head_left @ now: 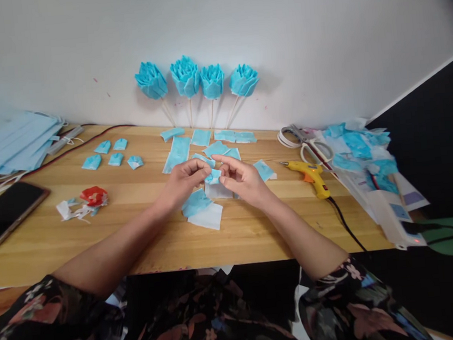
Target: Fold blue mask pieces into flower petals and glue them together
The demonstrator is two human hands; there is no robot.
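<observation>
Between my two hands, over the middle of the table, is a small piece of light-blue fabric [213,177]. My left hand [185,180] pinches its left end. On the other end, the thumb and fingers of my right hand [243,176] close. Around and below them lie cut blue fabric pieces [177,153], some showing a white side [206,217]. To the left sit several small folded blue petals [91,161]. Behind my hands, several blue fabric flowers [185,77] on thin sticks lean against the wall.
A yellow hot glue gun [310,176] lies to the right, its cord running over the front edge. Beyond it are scissors [316,151], a tape roll [288,137], blue scraps [357,145] and a power strip [393,219]. A phone [8,215], face masks [21,140] and red-and-white scraps [94,196] occupy the left.
</observation>
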